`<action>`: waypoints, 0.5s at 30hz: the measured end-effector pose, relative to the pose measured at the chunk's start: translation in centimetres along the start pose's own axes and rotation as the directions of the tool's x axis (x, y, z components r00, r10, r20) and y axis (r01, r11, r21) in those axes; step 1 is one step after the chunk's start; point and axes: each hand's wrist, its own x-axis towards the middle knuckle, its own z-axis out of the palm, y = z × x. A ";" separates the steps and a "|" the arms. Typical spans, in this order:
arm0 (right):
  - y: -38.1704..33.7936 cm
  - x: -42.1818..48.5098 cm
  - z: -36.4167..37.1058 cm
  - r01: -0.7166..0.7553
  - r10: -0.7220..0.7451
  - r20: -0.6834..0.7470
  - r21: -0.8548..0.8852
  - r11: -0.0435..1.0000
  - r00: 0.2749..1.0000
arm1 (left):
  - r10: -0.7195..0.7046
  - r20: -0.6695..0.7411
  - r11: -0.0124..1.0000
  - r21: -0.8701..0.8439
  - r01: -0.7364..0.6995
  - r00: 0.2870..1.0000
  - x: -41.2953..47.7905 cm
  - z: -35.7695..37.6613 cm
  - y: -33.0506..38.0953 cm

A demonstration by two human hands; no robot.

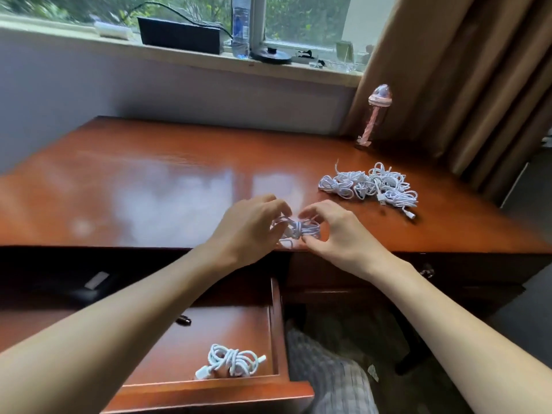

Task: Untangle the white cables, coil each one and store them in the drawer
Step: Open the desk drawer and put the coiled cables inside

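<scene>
Where the desk (149,180) meets its front edge, at the centre of the frame, both hands hold one small coil (301,230) of white cable. The left hand (254,225) comes in from the lower left, its fingers curled round the coil's left end, with loops showing between them. The right hand (337,231) comes in from the lower right. Its thumb lies under the coil's right end and its forefinger arches over the top, so the two pinch the bundle between them. The coil sits just above the desk edge; whether it touches the wood cannot be told.

Right of centre, near the right hand but apart from it, a pile (370,185) of tangled white cables lies on the desk, with plugs sticking out at its lower right. In the lower centre of the frame the drawer (209,392) stands open under the left forearm. A tied cable (231,361) lies in it near the front wall, and a small dark object (183,320) sits further back, too blurred to name.

At the upper right a pink bottle (375,115) stands upright on the desk's far corner, beside a brown curtain (463,70). Along the top, the sill (298,70) holds a black box (179,35) and a clear bottle (240,25). Checked cloth (337,380) shows just right of the drawer.
</scene>
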 end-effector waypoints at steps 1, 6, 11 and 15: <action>-0.7 -0.1 0.5 0.017 -0.017 0.002 0.003 1.000 1.000 | -0.017 0.010 1.000 0.004 0.017 1.000 -1.0 -0.6 -0.3; -4.0 -0.7 3.1 0.097 -0.095 0.021 -0.084 0.992 0.995 | -0.082 0.034 0.996 0.035 0.080 0.996 -5.1 -3.0 -1.3; -6.2 -1.8 4.6 0.139 -0.131 0.099 -0.077 0.987 0.986 | -0.108 0.098 0.993 0.058 0.102 0.989 -8.5 -4.7 -2.1; -7.0 -3.0 5.3 0.167 -0.152 0.163 -0.080 0.983 0.975 | -0.100 0.155 0.994 0.064 0.090 0.983 -10.5 -5.1 -2.0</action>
